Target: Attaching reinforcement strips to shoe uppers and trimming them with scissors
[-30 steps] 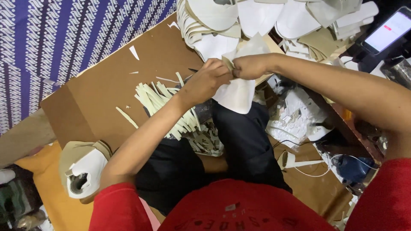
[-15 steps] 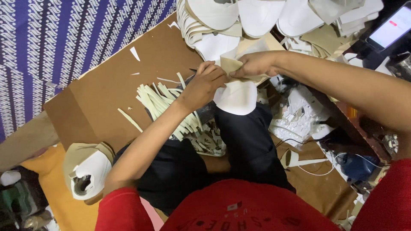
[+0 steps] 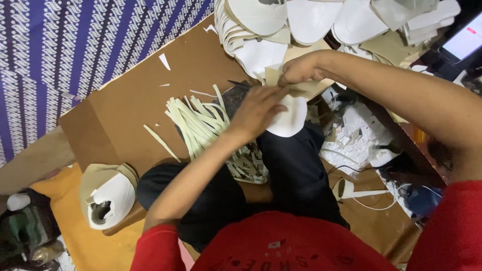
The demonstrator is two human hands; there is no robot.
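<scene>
A white rounded piece [image 3: 288,118] with a beige layer sits above the person's knees, off the cardboard surface's [image 3: 125,115] right edge. The right hand [image 3: 301,68] pinches its top; the left hand [image 3: 258,108] presses flat on it. Pale strips [image 3: 196,123] lie beside.

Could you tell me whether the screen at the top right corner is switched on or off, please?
On. The screen glows pale white against its dark frame, lying tilted beside the stacked white cut pieces. What it displays is too small to tell.
</scene>
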